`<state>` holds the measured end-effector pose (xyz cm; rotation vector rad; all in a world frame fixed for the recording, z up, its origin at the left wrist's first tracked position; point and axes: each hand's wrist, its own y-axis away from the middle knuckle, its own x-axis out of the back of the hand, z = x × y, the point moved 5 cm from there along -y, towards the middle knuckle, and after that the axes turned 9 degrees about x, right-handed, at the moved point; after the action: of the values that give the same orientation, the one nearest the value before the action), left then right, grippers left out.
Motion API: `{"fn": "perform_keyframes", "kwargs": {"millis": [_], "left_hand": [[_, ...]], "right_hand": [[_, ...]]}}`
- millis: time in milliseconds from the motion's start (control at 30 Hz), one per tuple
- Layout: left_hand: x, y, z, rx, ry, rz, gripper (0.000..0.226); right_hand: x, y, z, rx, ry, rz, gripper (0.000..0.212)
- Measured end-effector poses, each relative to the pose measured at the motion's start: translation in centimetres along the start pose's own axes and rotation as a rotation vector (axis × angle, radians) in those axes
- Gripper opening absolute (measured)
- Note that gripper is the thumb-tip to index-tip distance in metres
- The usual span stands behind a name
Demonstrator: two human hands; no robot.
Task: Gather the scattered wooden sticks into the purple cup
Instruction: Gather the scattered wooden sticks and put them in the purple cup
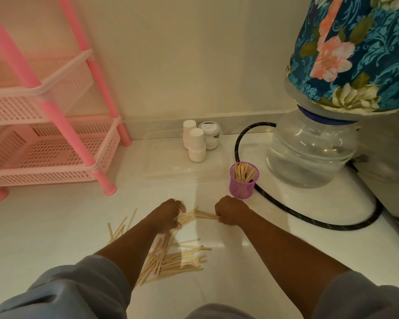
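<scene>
Head view: both hands work a small bundle of sticks lying roughly left to right on the floor. The left hand curls around one end and the right hand pinches the other in a closed fist. One purple cup, already holding a clutch of upright sticks, stands just beyond the right hand, slightly to its right, so that hand is much the nearer for the drop. One loose pile lies near the forearms, too tangled to count, and a few strays lie left of the left arm.
</scene>
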<state>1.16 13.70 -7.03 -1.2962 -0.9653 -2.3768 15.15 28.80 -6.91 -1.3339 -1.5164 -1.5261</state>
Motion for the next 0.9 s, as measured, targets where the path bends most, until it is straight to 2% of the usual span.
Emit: {"fn": "perform_keyframes", "kwargs": {"millis": [200,300,400,467,533,767,900], "left_hand": [[0.3,0.5,1.2,-0.013,0.184,0.079,0.069],[0.8,0.7,0.2,0.076,0.074,0.119,0.089],[0.8,0.9,-1.0,0.220,-0.119,0.029,0.105],[0.6,1.0,-1.4,0.246,-0.179,-0.007,0.098],[0.5,0.9,-1.2,0.249,-0.168,0.010,0.081],[0.8,0.7,-0.2,0.308,0.010,0.039,0.029],[0.7,0.6,-0.4,0.317,0.092,0.050,0.023]], "right_hand": [[-0.1,0.0,1.1,-0.051,-0.140,0.019,0.044],[-0.3,0.2,1.4,-0.074,-0.148,-0.006,0.054],[-0.6,0.2,1.3,-0.085,-0.144,-0.026,0.054],[-0.5,0.0,1.1,-0.090,-0.134,-0.038,0.050],[-0.4,-0.2,0.8,-0.090,-0.119,-0.064,0.045],[-0.3,-0.6,0.5,-0.128,-0.137,-0.094,0.042],[-0.4,-0.3,0.6,-0.135,-0.149,-0.126,0.039]]}}
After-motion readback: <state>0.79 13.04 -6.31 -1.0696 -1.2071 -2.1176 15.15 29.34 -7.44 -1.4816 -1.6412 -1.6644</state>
